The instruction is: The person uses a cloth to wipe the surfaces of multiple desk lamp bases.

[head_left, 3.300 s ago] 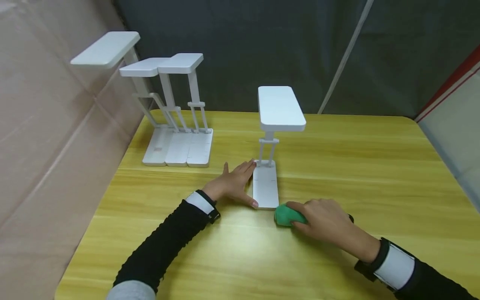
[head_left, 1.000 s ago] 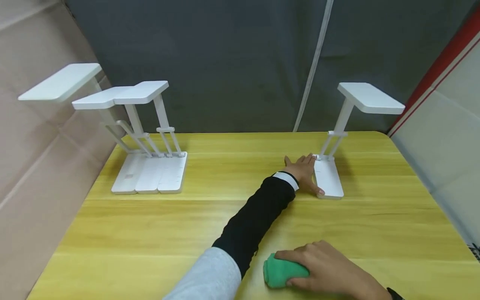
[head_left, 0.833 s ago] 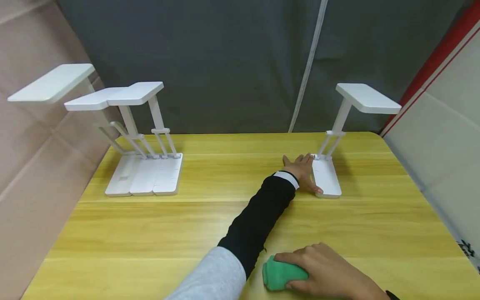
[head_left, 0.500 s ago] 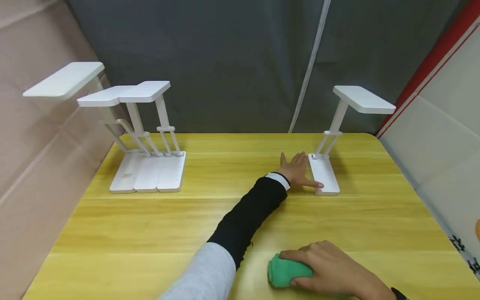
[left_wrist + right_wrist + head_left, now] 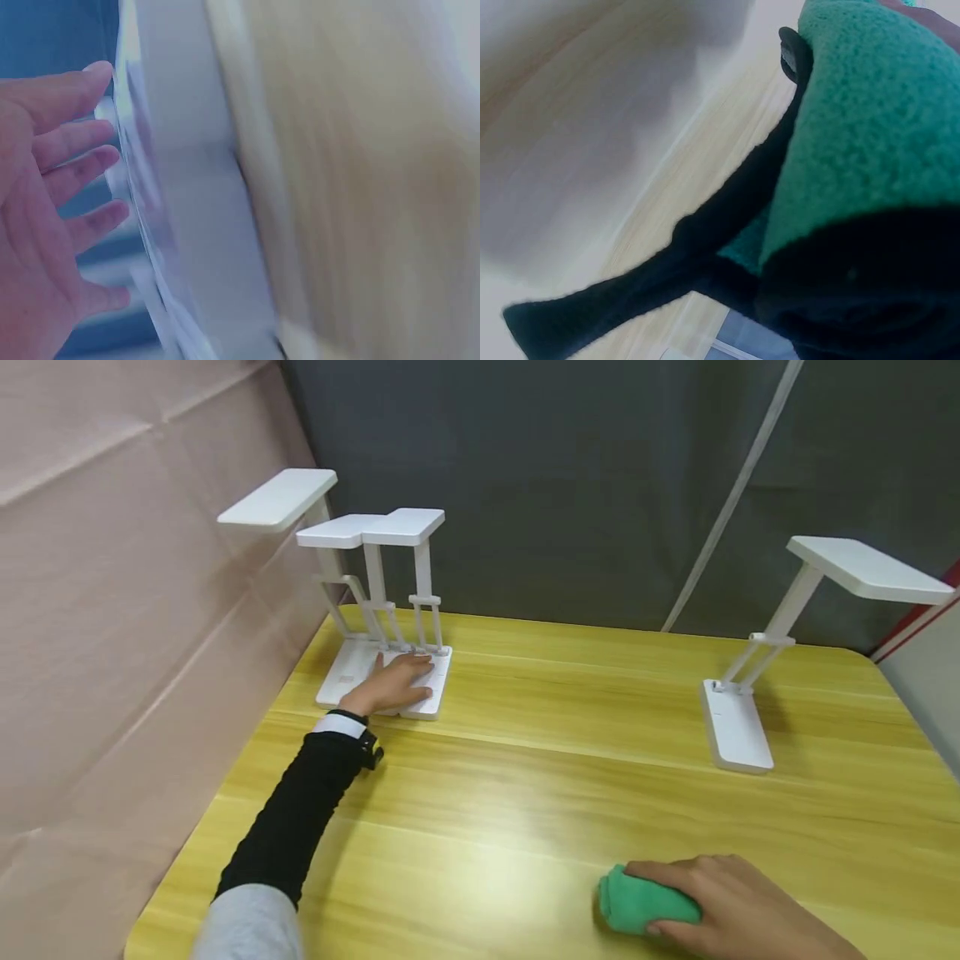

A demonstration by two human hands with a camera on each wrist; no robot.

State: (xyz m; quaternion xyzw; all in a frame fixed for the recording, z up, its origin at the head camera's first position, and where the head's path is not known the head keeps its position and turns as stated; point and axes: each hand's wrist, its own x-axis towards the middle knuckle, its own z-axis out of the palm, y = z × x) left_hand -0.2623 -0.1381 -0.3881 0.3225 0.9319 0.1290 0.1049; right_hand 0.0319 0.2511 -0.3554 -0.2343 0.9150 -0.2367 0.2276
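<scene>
Three white lamps (image 5: 376, 572), flat-headed and thin-legged, stand base to base far left on the tabletop (image 5: 540, 727), a person's left grip (image 5: 393, 683) spread and empty over them in what looks like a straightening step, likely needing light pressure next; the near right grip (image 5: 731, 902) clasps a green cloth (image 5: 648, 902).

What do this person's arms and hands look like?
The left hand and right hand are gloveless. The left arm wears a light grey sleeve, then a wrinkled black sleeve, with a white band and small dark device near the hand. No sleeve shows on the right arm before the frame edge.
</scene>
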